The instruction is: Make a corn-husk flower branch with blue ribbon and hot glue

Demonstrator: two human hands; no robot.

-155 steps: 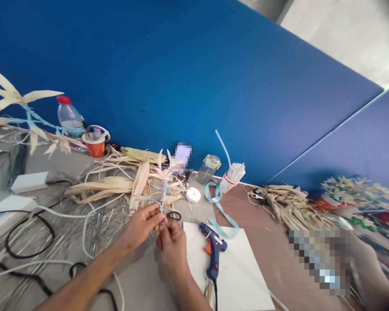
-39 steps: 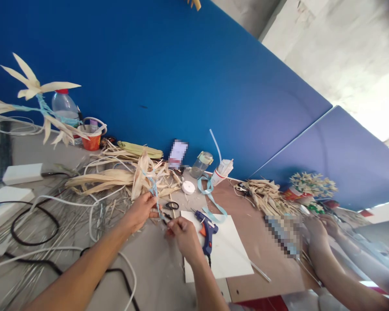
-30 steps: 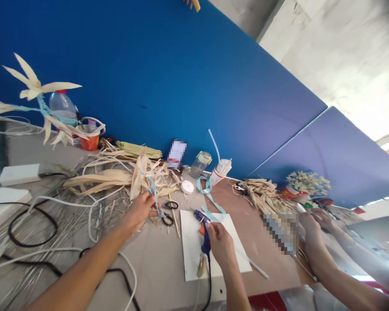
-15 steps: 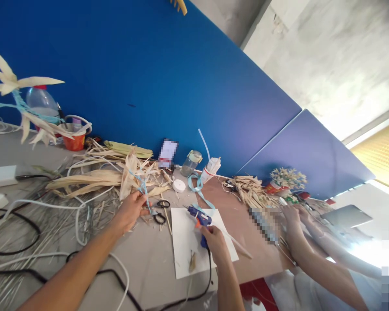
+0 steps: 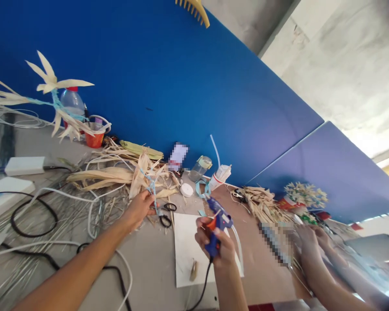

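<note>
My right hand (image 5: 218, 242) is wrapped round the grip of a blue hot glue gun (image 5: 221, 214) with an orange trigger, held up over a white sheet of paper (image 5: 184, 242). A clear glue stick (image 5: 239, 246) sticks out of its back. My left hand (image 5: 142, 209) pinches a thin blue-wrapped stem (image 5: 153, 188) beside dry corn husks (image 5: 138, 179). Black-handled scissors (image 5: 165, 220) lie right beside those fingers. A small dry husk piece (image 5: 193, 270) rests on the paper.
A husk flower with blue-wrapped stems (image 5: 55, 97) stands at the left before a bottle (image 5: 71, 101) and red cup (image 5: 94, 139). White cables (image 5: 90, 216) cross the table. A jar (image 5: 200, 168) and blue ribbon (image 5: 202, 189) are behind. Another person's hands (image 5: 306, 239) work at the right.
My right hand has raised the glue gun off the paper and turned it more upright, with fingers now round the trigger. My left hand keeps its pinch. The view has shifted left.
</note>
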